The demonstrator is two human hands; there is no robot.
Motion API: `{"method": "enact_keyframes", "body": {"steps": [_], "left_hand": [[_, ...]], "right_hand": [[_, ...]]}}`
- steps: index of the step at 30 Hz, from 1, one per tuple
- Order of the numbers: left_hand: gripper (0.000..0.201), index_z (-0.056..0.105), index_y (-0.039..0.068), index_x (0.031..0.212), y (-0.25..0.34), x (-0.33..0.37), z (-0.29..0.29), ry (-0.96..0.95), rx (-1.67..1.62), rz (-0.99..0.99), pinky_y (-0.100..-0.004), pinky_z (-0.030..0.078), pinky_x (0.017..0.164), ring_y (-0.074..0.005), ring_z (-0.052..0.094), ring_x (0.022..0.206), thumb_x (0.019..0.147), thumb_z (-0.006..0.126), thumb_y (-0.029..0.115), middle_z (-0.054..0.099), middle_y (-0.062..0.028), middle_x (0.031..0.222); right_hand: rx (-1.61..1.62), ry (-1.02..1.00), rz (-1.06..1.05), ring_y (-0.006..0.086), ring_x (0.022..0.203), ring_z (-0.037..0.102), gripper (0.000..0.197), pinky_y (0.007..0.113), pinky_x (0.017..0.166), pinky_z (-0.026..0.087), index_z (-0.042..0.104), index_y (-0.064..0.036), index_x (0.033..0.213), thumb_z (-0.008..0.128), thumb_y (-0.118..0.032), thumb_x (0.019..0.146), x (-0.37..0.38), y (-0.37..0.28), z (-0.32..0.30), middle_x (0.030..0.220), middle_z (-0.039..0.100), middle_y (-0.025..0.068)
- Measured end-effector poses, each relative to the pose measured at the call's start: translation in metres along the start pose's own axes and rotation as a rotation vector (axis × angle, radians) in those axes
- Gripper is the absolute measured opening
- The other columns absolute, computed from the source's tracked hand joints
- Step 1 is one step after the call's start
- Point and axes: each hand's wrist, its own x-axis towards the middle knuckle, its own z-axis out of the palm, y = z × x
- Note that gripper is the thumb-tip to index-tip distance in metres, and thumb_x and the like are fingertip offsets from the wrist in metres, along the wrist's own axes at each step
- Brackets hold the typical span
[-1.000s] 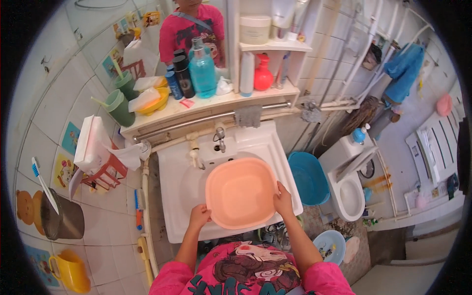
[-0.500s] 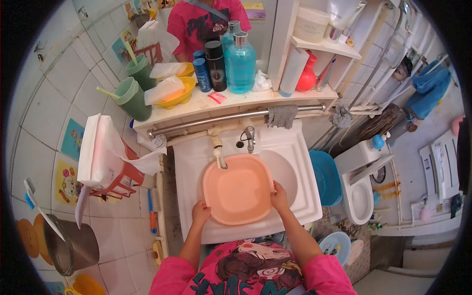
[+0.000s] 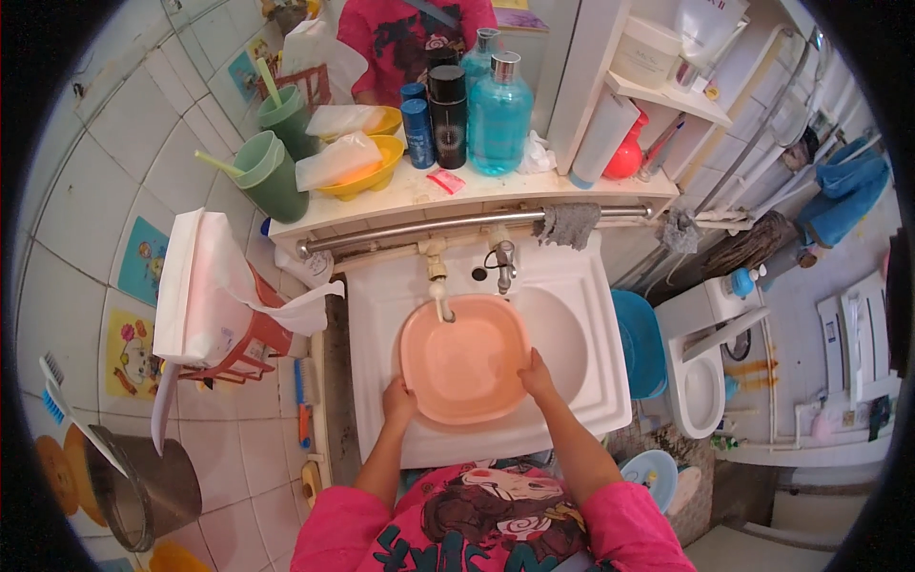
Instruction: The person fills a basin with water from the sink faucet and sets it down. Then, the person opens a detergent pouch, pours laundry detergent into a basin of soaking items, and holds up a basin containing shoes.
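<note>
A peach-coloured plastic basin (image 3: 465, 357) sits over the left part of the white sink (image 3: 610, 410), and its inside looks pale and smooth. My left hand (image 3: 398, 400) grips its lower left rim. On the opposite side, my right hand (image 3: 537, 375) has the lower right rim between thumb and fingers. The cream tap (image 3: 438, 286) hangs its spout over the basin's far edge. A metal tap (image 3: 503, 267) stands to the right of it, behind the sink bowl.
A metal rail (image 3: 457, 227) with a grey cloth (image 3: 569, 226) crosses behind the sink. Bottles, including a blue one (image 3: 500, 124), stand on the shelf (image 3: 400, 198). At left hangs a red tissue holder (image 3: 253, 334). A blue bucket (image 3: 637, 345) and a toilet (image 3: 701, 396) stand right.
The view has shifted slightly, so the surroundings sit a little farther right. The basin has moved slightly toward the far side, under the cream tap; both hands keep hold of its rim.
</note>
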Motion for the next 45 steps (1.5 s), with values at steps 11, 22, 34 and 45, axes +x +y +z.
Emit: {"method": "enact_keyframes", "body": {"steps": [11, 22, 34, 45], "left_hand": [[0.036, 0.043, -0.003, 0.111, 0.055, -0.005, -0.025, -0.059, -0.005, 0.134, -0.0388, 0.04, 0.082, -0.036, 0.049, 0.098, 0.076, 0.043, 0.006, 0.05, -0.0237, 0.107], [0.047, 0.034, 0.003, 0.126, 0.153, 0.056, -0.037, -0.135, -0.719, 0.322, -0.0291, 0.027, 0.095, -0.0203, 0.036, 0.116, 0.091, 0.028, 0.034, 0.036, -0.0097, 0.129], [0.049, 0.032, 0.001, 0.127, 0.14, 0.062, -0.018, -0.124, -0.72, 0.38, -0.0299, 0.025, 0.098, -0.0231, 0.032, 0.119, 0.092, 0.022, 0.034, 0.034, -0.0144, 0.129], [0.053, 0.025, 0.004, 0.131, 0.144, 0.047, -0.033, -0.201, -0.694, 0.301, -0.0331, 0.028, 0.096, -0.0213, 0.03, 0.121, 0.091, 0.023, 0.04, 0.028, -0.011, 0.134]], "right_hand": [[-0.287, -0.004, -0.192, 0.0356, 0.116, 0.032, 0.061, 0.038, 0.096, 0.03, 0.029, 0.0074, 0.121, 0.056, -0.011, 0.07, -0.001, -0.047, 0.003, 0.126, 0.03, 0.0265], [-0.055, -0.035, -0.74, 0.0353, 0.114, 0.036, 0.055, 0.036, 0.094, 0.032, 0.034, 0.004, 0.121, 0.056, -0.011, 0.073, -0.004, -0.187, 0.036, 0.122, 0.037, 0.0237], [-0.071, -0.244, -0.691, 0.0352, 0.114, 0.037, 0.048, 0.034, 0.095, 0.032, 0.028, 0.0055, 0.125, 0.041, 0.0, 0.079, 0.021, -0.189, 0.036, 0.124, 0.036, 0.0253], [-0.155, -0.368, -0.7, 0.0303, 0.086, 0.053, 0.045, 0.033, 0.075, 0.043, 0.03, 0.005, 0.124, 0.039, 0.0, 0.08, 0.016, -0.207, 0.016, 0.116, 0.043, 0.0253]]}}
